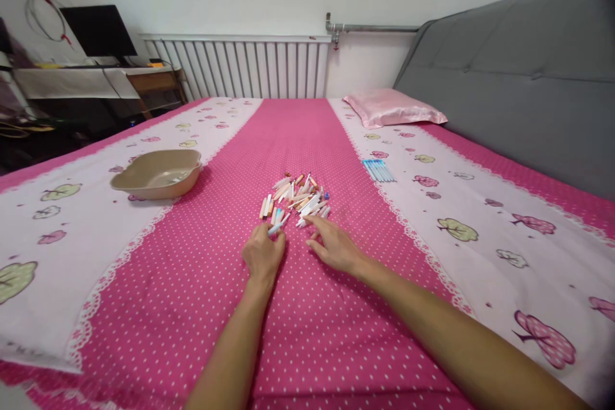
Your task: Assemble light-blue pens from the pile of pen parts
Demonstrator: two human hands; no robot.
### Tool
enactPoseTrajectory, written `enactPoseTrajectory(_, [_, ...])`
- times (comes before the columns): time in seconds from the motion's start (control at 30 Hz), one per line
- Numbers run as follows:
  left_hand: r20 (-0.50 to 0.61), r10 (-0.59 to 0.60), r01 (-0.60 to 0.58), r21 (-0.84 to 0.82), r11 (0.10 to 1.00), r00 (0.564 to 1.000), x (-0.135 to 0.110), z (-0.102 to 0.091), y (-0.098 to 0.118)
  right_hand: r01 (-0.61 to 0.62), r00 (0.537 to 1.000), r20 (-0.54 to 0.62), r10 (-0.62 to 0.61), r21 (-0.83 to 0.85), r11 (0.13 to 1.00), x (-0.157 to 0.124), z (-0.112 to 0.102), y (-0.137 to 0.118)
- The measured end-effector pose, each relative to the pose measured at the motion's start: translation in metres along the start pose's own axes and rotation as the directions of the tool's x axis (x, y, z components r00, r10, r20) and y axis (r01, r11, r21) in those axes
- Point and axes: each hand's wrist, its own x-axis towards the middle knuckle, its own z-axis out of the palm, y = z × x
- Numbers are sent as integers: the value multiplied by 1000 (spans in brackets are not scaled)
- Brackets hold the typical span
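A loose pile of marker pens (307, 202), mostly white, cream and orange-brown, lies on the pink dotted bedspread in front of me. My left hand (263, 251) is closed at the near left edge of the pile, around a pale blue-white marker pen (276, 229) that sticks out to the right. At the near right edge is my right hand (335, 246), its fingers apart and curved, the fingertips beside or touching the closest white pens. I see nothing gripped in it. Right of the pile, several blue-capped pens (379, 170) lie side by side in a neat row.
A beige plastic basin (161, 174) stands on the bed to the left, with something small and pale inside. A pink pillow (391, 107) lies at the far right by the grey headboard (514, 70). Behind are a white radiator (240, 67) and a desk with a monitor (100, 32).
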Motion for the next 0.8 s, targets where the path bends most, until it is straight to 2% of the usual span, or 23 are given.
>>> enactPoseTrajectory(0.2, [-106,68,-89,-214,973,992,-7,-3,-1,9,1000,-5,-9,-3,1000,-1,2,1])
enactPoseTrajectory(0.3, [-95,158,-182,-380,907,983,-8,-4,0,12,999,-35,-13,-16,1000,0,1,0])
enactPoseTrajectory(0.4, [-90,179,-200,-527,826,980,-11,-5,3,3,998,-61,-4,-22,1000,1,-1,-2])
enactPoseTrajectory(0.57, [-154,190,-244,-621,745,970,-15,-9,8,-4,997,-73,0,-48,999,1,-2,-3])
enactPoseTrajectory(0.67, [-118,192,-221,-668,711,974,-16,-12,10,10,996,-87,-16,-71,997,2,-1,-2])
enactPoseTrajectory(0.8, [-2,174,-122,-724,679,985,-15,-13,11,5,992,-127,-20,-112,994,2,-2,-2])
